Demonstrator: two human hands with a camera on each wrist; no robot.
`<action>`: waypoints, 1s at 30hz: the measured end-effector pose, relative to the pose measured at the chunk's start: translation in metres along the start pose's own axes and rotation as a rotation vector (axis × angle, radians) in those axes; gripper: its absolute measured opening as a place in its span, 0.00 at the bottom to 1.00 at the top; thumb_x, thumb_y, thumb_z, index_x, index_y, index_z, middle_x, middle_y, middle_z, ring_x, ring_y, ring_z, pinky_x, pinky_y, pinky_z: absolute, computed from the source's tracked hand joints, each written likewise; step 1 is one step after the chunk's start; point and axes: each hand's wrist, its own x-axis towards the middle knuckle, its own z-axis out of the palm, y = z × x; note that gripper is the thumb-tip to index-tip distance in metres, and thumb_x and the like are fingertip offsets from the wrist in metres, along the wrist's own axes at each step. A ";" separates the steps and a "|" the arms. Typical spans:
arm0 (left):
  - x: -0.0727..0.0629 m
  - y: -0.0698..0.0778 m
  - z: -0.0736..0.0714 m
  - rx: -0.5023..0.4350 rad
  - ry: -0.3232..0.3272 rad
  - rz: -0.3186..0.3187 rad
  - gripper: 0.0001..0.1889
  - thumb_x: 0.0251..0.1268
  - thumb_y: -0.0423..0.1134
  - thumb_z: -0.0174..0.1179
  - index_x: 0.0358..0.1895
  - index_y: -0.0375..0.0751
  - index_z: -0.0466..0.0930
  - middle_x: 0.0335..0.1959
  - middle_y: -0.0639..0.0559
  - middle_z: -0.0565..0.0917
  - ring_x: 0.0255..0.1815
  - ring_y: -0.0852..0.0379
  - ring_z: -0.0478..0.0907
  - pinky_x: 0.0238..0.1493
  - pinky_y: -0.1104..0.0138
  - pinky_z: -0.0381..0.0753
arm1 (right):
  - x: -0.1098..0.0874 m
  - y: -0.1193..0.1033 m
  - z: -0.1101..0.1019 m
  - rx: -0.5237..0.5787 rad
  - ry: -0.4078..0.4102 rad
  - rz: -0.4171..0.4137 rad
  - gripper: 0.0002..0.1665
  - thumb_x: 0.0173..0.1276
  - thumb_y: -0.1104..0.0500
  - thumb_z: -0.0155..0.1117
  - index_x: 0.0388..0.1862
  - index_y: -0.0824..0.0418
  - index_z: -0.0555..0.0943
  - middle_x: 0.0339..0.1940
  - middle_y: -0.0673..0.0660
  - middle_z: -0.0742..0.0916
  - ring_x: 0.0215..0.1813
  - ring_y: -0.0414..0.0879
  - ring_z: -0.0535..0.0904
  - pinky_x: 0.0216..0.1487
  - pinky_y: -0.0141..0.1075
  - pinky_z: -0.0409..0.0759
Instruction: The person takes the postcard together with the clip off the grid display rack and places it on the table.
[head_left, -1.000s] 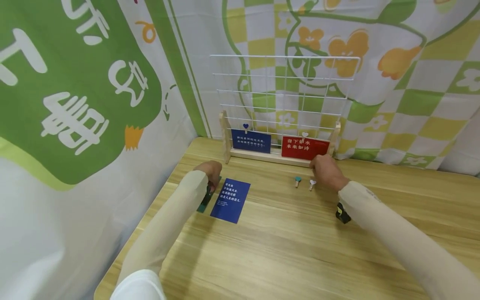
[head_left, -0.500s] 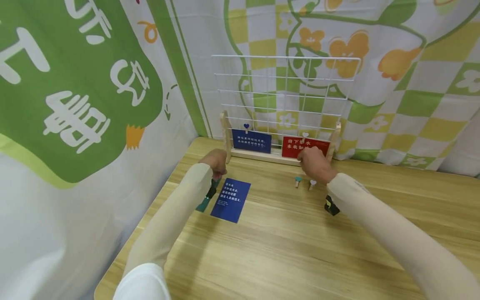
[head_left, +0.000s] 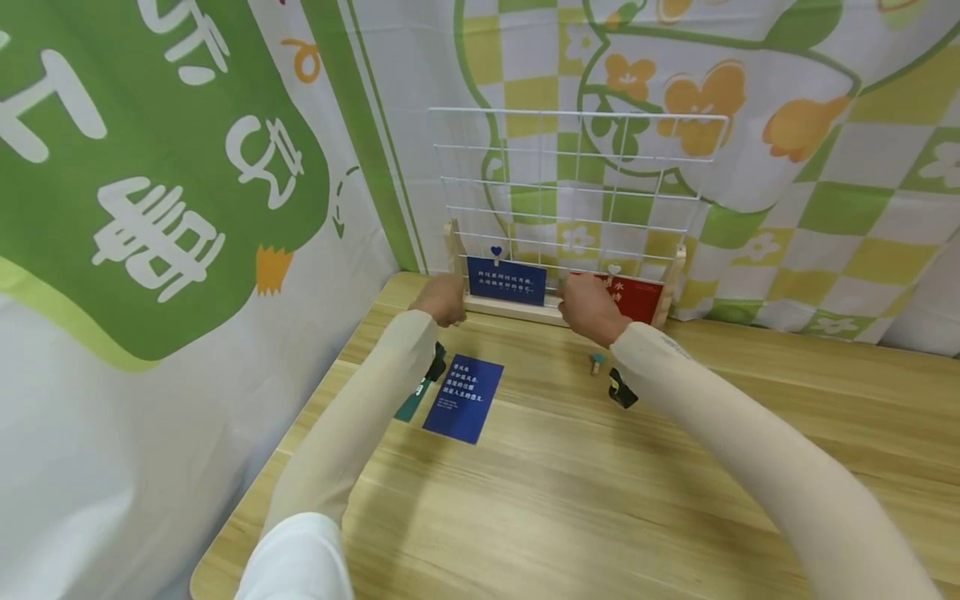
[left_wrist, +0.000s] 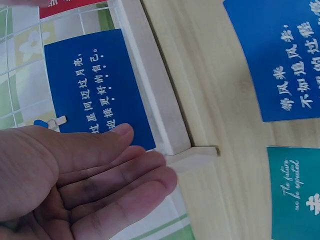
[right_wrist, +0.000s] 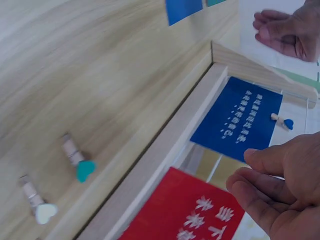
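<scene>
Both relaxed and gripping nothing, left hand (head_left: pixel 442 301) and right hand (head_left: pixel 592 308) flank the clipped blue card (head_left: pixel 506 283) along its long axis.

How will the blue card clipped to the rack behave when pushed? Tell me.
The clipped blue card is probably light, since it looks thin and one small clip grips it. It seems fairly stiff, as it looks flat without visible sagging. Being clipped off-centre, its free end might swing if pushed.
</scene>
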 end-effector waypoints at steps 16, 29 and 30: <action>0.021 0.018 -0.012 -0.049 0.179 0.008 0.21 0.59 0.36 0.69 0.52 0.25 0.79 0.53 0.34 0.83 0.57 0.40 0.79 0.60 0.55 0.80 | 0.041 -0.029 -0.004 0.034 0.025 -0.001 0.17 0.68 0.68 0.59 0.54 0.70 0.82 0.52 0.66 0.87 0.52 0.58 0.85 0.53 0.46 0.84; 0.029 0.028 -0.017 -0.058 0.272 -0.023 0.17 0.58 0.36 0.69 0.47 0.29 0.82 0.49 0.37 0.85 0.54 0.41 0.81 0.57 0.56 0.81 | 0.066 -0.052 -0.006 -0.092 0.069 -0.024 0.15 0.73 0.68 0.52 0.51 0.64 0.84 0.39 0.61 0.90 0.42 0.54 0.87 0.41 0.43 0.85; 0.030 0.028 -0.018 -0.053 0.276 -0.033 0.16 0.58 0.36 0.69 0.47 0.29 0.82 0.49 0.37 0.85 0.54 0.41 0.81 0.56 0.56 0.82 | 0.067 -0.053 -0.005 -0.097 0.068 -0.028 0.15 0.74 0.68 0.51 0.50 0.64 0.84 0.38 0.61 0.90 0.41 0.54 0.87 0.40 0.42 0.85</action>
